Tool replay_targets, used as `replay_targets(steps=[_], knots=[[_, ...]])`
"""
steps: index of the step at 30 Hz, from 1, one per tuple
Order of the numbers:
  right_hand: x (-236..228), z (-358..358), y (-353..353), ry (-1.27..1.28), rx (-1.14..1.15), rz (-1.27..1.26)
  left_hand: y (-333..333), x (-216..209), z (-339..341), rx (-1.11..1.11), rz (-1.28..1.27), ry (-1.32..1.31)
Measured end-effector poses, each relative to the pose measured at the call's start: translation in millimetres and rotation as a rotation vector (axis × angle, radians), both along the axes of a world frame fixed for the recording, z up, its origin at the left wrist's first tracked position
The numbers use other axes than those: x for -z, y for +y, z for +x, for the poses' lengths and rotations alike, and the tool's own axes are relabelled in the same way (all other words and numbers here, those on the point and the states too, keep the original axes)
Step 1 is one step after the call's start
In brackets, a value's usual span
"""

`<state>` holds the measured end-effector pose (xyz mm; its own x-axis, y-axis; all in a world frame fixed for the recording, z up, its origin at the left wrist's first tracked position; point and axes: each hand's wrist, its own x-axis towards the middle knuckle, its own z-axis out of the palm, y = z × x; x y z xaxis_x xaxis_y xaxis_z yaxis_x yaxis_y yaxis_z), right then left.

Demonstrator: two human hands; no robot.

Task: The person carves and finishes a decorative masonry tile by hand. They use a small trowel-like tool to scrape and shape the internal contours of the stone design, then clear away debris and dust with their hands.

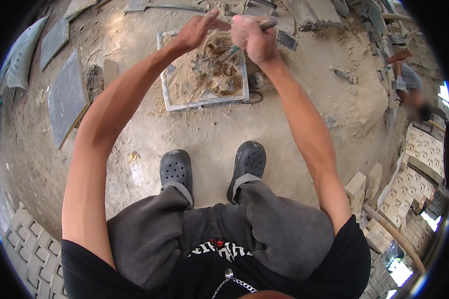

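Note:
My right hand (254,42) is closed round the handle of a slim tool (228,54) whose lower end slants down to the left, into the sand; its tip is too dusty to name. Close by on the left, my left hand (198,31) hovers over the far side of the same tray, fingers stretched toward my right hand, nothing visible in it. Beneath both hands lies a rectangular tray (204,103) with a pale rim. Heaped sand (182,82) and a lumpy, sand-covered form (219,74) fill it.
Grey slabs (67,97) lean at the left. A short dusty tool (345,75) lies on the sandy ground to the right. Another person (409,79) is at the far right, above stacked patterned blocks (409,189). My clogs (176,169) stand before the tray.

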<state>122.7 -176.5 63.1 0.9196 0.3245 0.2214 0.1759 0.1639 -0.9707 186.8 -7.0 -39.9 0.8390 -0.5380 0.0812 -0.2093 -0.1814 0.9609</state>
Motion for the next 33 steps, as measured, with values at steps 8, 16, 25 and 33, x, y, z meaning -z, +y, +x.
replay_targets(steps=[8,16,25,33], knots=[[13.5,-5.1,-0.4,0.132,-0.028,0.056,24.6,-6.8,-8.1,-0.068,0.129,-0.163],[-18.1,-13.8,5.1,0.201,0.323,0.241,43.2,0.3,-48.6,0.029,0.567,-0.670],[-17.1,-20.8,-9.8,0.088,-0.008,0.080,37.3,-9.5,-85.9,0.125,0.917,-0.689],[-3.3,-33.0,-20.3,0.101,-0.121,0.047,29.0,-12.1,-129.9,0.110,0.860,-0.652]])
